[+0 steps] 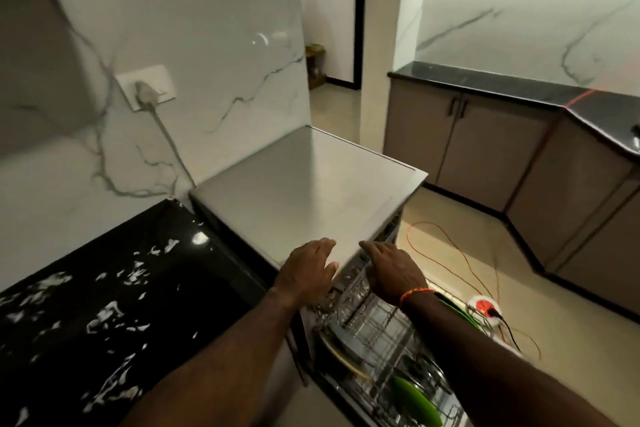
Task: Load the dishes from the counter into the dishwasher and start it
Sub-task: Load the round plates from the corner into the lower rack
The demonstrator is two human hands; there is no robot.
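Only 1 view is given, from a camera on the person's head, looking forward and steeply down. It sits close above the dishwasher (304, 184), whose flat grey top fills the middle of the frame, with both forearms reaching in from the bottom edge. The wide lens bends straight lines (the marble wall (194, 45) leans visibly) and takes in the black desk (104, 305) at lower left, the floor (467, 253) and cabinets (485, 146) at right.
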